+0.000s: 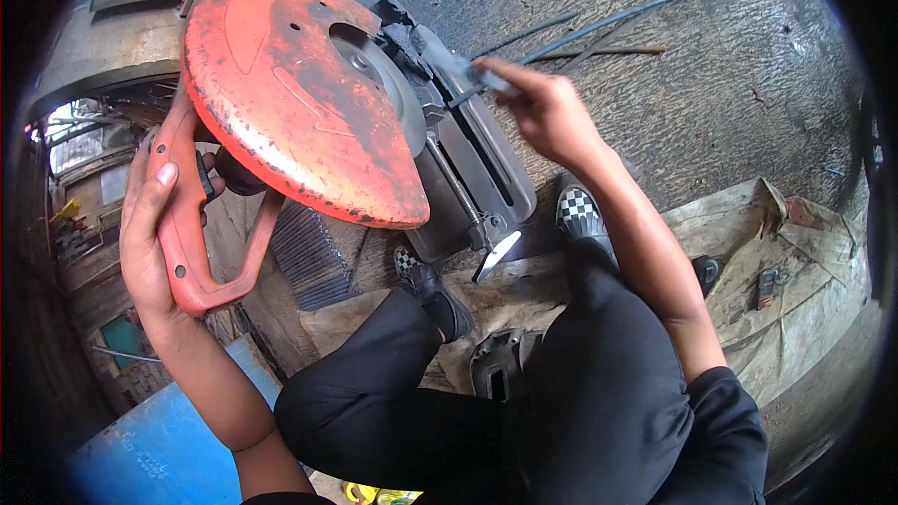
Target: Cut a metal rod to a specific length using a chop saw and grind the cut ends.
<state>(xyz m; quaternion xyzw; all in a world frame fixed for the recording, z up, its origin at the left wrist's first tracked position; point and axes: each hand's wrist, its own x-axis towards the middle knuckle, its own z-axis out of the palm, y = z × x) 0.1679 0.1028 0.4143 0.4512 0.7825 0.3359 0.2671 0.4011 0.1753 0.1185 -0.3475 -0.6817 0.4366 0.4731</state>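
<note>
Both of the person's grips are occupied. The left grip (142, 243) is closed around the red D-shaped handle (175, 234) of a cut-off saw (313, 122), its thumb lying along the handle's upper face. The right grip (557, 120) is nearly shut, pinching a grey tool (500, 84) between thumb and forefinger; motion blur hides what kind it is.

That tool is to the right of the saw's scuffed red blade guard (253, 79), over the dark metal base (510, 164). Part of a grey cutting disc (402, 103) shows at the guard's right side. The saw itself is in front of the person's legs, and a threaded clamp screw (456, 178) lies just right of the guard's pointed end.

Below the guard are a ribbed dark stack (313, 257) and, farther down, a blue panel (164, 449). Checkered shoes (578, 213) flank the base. Well right of the guard, long metal rods (645, 9) cross the rough floor (720, 103), and a creased tan sheet (814, 304) is spread lower down.
</note>
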